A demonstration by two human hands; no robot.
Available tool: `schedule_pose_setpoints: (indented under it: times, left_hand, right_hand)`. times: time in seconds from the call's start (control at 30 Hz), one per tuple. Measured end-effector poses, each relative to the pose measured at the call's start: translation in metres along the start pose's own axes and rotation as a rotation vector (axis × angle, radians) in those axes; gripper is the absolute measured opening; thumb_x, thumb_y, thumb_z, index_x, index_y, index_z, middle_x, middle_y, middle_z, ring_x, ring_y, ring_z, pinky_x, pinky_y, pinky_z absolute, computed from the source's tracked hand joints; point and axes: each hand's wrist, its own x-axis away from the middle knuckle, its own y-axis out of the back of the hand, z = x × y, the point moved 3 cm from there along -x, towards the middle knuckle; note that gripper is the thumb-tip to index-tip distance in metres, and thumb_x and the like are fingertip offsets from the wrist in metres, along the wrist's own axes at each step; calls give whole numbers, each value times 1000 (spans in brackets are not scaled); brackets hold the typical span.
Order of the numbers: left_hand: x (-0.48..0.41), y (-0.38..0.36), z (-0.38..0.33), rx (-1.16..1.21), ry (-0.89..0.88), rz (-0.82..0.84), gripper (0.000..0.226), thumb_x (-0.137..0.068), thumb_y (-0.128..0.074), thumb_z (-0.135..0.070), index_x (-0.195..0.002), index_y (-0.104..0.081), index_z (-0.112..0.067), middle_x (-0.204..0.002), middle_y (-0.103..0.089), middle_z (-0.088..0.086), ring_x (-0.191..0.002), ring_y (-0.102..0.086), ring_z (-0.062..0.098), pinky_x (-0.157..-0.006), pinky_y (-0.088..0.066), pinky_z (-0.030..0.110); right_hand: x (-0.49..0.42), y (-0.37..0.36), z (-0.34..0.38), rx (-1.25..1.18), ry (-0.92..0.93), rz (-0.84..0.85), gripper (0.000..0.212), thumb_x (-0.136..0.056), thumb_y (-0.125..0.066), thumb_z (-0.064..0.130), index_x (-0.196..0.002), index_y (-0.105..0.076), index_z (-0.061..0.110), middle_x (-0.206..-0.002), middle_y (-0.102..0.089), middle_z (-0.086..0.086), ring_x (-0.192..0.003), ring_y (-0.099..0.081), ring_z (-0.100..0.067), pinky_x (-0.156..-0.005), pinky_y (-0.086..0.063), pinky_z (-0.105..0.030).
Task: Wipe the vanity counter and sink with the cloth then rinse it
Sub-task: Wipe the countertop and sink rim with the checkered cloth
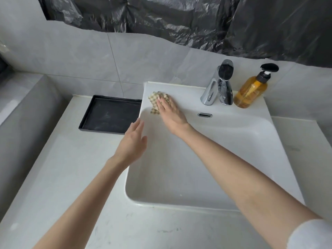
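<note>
A crumpled beige patterned cloth (156, 101) lies on the back left ledge of the white sink (188, 94). My right hand (170, 114) presses flat on the cloth, fingers stretched over it. My left hand (133, 141) hovers open by the sink's left rim, fingers apart, holding nothing. The pale vanity counter (62, 177) surrounds the basin. A chrome faucet (219, 87) stands on the sink's back ledge, and no water runs from it.
A black rectangular tray (111, 114) sits on the counter just left of the sink. An amber pump soap bottle (251, 88) stands right of the faucet. An overflow slot (204, 115) is in the basin's back wall. Black plastic sheeting (179, 18) covers the wall above.
</note>
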Motion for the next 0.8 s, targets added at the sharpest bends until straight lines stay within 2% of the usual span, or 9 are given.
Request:
schedule_pose_setpoints:
  times: [0.07,0.23,0.3,0.37,0.4,0.5,0.57,0.67,0.8]
  left_hand:
    - [-5,-6,-11,-69,-26,-9,58,-97,-40,-14,-150,-15,-9,-159,-8,2,-147,-4,19,-114,-18,31]
    - [-19,-21,-49,-135,-114,-14,58,-98,-40,-15,-149,-14,-7,-159,-9,4,-147,-1,19,-117,-11,30]
    - [-28,-28,-67,-140,-146,-5,58,-98,-39,-16,-149,-14,-8,-159,-9,3,-147,-1,18,-116,-12,31]
    - [-37,-37,-85,-149,-186,9,57,-98,-39,-16,-149,-15,-8,-159,-9,3,-147,-1,18,-116,-14,32]
    - [-41,-41,-93,-154,-203,20,58,-98,-39,-16,-149,-14,-8,-159,-9,4,-147,-2,19,-116,-13,32]
    - [-52,-54,-112,-194,-222,49,58,-98,-39,-16,-149,-14,-8,-159,-8,4,-147,-3,20,-117,-12,34]
    - [-58,-61,-120,-224,-227,68,59,-97,-39,-16,-150,-13,-9,-159,-7,4,-147,-3,21,-118,-12,35]
    - [-64,-70,-124,-271,-230,87,59,-97,-39,-17,-150,-12,-9,-159,-7,4,-147,-4,22,-118,-13,37]
    - [-74,-77,-121,-305,-242,70,58,-97,-39,-16,-149,-14,-8,-159,-10,5,-147,-5,24,-118,-12,37]
  right_hand:
    - [15,1,-25,27,-40,8,56,-99,-22,1,-149,1,-2,-159,2,-19,-147,2,-35,-117,7,-37]
    - [82,5,-89,79,-99,4,60,-97,-31,2,-150,-3,-2,-159,-1,-16,-148,1,-28,-118,3,-33]
    - [105,6,-118,37,-196,-3,61,-95,-35,2,-150,-9,1,-160,-6,-12,-148,-3,-25,-118,-13,-32]
    - [123,15,-141,-105,-328,-94,61,-92,-37,-2,-150,-17,4,-159,-14,-8,-147,-11,-24,-113,-29,-35]
    - [129,22,-150,-151,-374,-166,61,-91,-37,-5,-149,-21,4,-159,-17,-8,-147,-15,-23,-112,-32,-36]
    - [131,35,-167,-165,-376,-327,60,-91,-37,-7,-148,-23,2,-159,-16,-8,-145,-19,-26,-113,-28,-38]
    - [120,28,-172,-145,-320,-245,62,-92,-36,-5,-150,-17,2,-160,-10,-9,-147,-11,-28,-119,-18,-40]
    - [102,3,-178,-158,-322,-10,64,-94,-30,-3,-152,-5,6,-161,2,-6,-148,3,-29,-121,-5,-37]
    - [71,0,-191,-120,-274,-5,69,-92,-31,-6,-152,-2,9,-161,4,-5,-148,4,-27,-121,-3,-36]
